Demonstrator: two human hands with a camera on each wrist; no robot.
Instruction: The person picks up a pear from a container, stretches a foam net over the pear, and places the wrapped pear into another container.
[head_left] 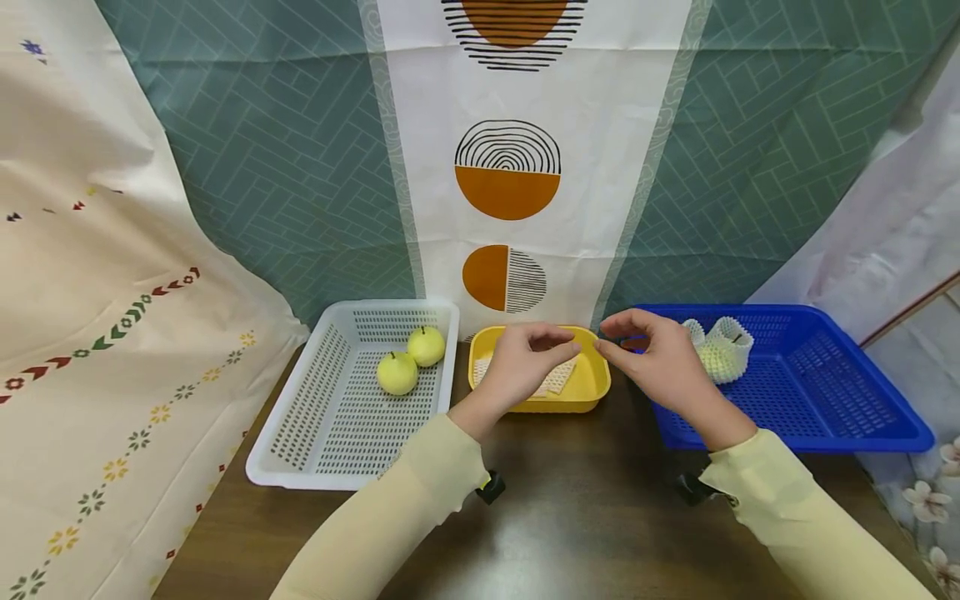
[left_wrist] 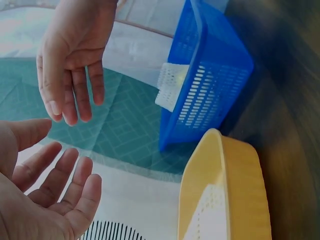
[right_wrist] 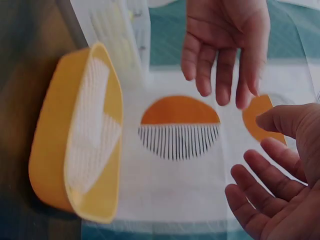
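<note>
Both hands hover above the yellow basket, palms facing each other with a gap between them. The left hand (head_left: 522,358) holds nothing, and its fingers are loosely bent. Opposite it, the right hand (head_left: 657,354) is likewise bare of any object, fingers relaxed. In the yellow basket (head_left: 592,387) lie white foam net sleeves (head_left: 558,377), flat and partly hidden by the left hand. Two yellow-green pears (head_left: 397,373) sit in the white basket (head_left: 337,475) on the left. A pear in a foam net (head_left: 723,354) lies in the blue basket (head_left: 832,400), with another foam net partly hidden beside it.
A dark brown wooden table (head_left: 555,517) carries the three baskets in a row. Behind them hangs a green and white patterned cloth (head_left: 300,167). A cream embroidered cloth (head_left: 112,333) drapes along the left side, and a pale floral cloth (head_left: 907,250) borders the right.
</note>
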